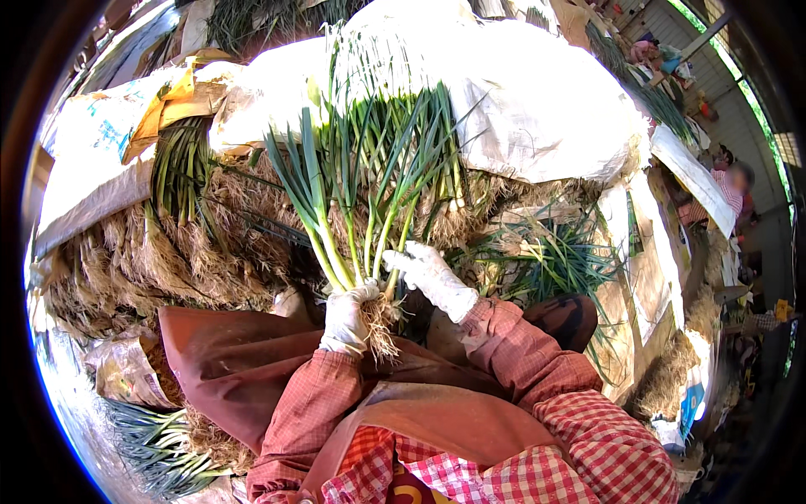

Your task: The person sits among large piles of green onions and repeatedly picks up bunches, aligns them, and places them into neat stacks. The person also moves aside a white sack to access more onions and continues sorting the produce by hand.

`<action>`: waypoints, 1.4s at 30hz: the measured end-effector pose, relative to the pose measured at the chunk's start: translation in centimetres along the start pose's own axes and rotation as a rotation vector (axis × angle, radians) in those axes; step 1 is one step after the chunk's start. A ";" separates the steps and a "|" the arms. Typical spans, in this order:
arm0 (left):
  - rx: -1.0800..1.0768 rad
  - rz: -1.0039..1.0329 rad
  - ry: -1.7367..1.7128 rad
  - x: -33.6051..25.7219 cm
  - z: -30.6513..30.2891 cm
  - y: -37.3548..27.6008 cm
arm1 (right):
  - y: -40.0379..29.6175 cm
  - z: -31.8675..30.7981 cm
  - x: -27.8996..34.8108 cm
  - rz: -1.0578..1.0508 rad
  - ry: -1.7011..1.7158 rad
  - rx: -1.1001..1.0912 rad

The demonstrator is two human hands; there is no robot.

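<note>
In a white glove, my left hand (pixel 349 318) is closed around the lower stems of a few leek-like plants (pixel 330 249), just above their roots. Their green leaves fan upward and pale brown roots (pixel 381 327) hang below the fist. My right hand (pixel 434 277), also gloved in white, is at the right side of these stems. Its thumb and forefinger are by the rightmost stem; whether they pinch it is hard to see. Behind the held plants, a row of similar green plants (pixel 403 132) lies against a white sack cover (pixel 535 113), roots toward me.
Rooted bundles (pixel 157 246) line the left under a sheet (pixel 94 208). Loose green leaves (pixel 560 258) lie to the right by a cardboard sheet (pixel 614 302). Another bunch (pixel 164 441) rests at lower left. A brown apron (pixel 252 359) covers my lap. Other people (pixel 724 189) sit far right.
</note>
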State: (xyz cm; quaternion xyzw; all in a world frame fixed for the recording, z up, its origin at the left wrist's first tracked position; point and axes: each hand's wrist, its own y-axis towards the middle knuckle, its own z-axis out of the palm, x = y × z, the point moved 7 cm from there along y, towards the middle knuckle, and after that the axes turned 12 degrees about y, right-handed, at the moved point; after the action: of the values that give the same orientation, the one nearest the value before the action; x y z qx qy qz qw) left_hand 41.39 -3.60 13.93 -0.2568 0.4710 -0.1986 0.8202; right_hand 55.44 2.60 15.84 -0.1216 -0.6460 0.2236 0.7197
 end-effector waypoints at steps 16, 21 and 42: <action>-0.036 0.101 0.042 -1.0 0.4 -0.5 | 1.5 -1.6 6.3 -0.620 -0.406 -0.244; -0.056 0.194 0.237 -0.9 0.7 -0.4 | 4.1 -0.3 4.2 0.010 -0.145 0.041; 0.215 0.013 0.026 0.6 1.6 -0.6 | 1.3 -15.2 10.9 -0.446 0.676 -0.413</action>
State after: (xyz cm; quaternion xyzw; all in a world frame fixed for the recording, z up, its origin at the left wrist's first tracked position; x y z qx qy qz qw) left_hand 43.02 -4.04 14.51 -0.1616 0.4591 -0.2459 0.8383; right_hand 70.94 10.66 22.76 -0.1865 -0.4162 -0.1228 0.8814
